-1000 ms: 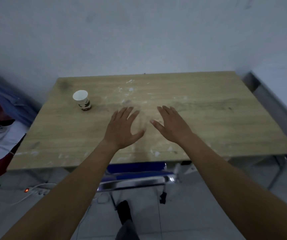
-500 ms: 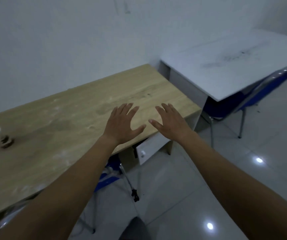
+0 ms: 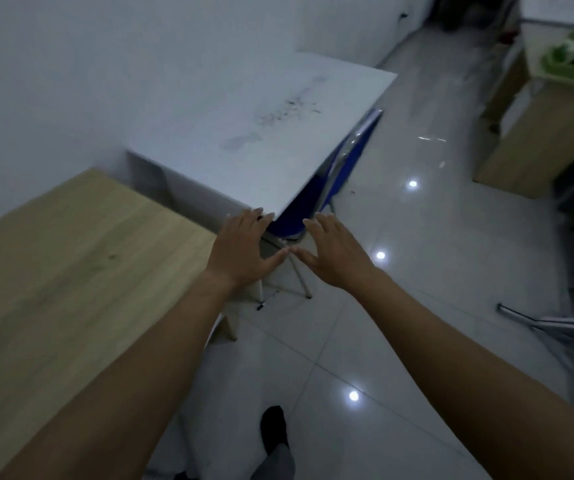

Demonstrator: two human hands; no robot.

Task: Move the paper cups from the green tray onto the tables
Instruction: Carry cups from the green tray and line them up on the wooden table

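Left grip [image 3: 244,251] and right grip [image 3: 334,254], two in all, hung released, fingers spread, thumb tips almost meeting. Below them one dark shoe [image 3: 273,424] stood on the tiled floor [image 3: 417,271]. Left of the left grip ran one wooden surface [image 3: 71,254]. Just past that grip lay the near corner of one white surface [image 3: 244,126], with one blue chair [image 3: 341,171] under its edge. Open floor stretched ahead of the right grip. Far ahead and right of it, one green tray [image 3: 572,62] sat on a third surface [image 3: 538,126], its contents too blurred to count.

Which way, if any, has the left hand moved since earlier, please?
Yes: left hand went right, off the wooden table, towards the white table.
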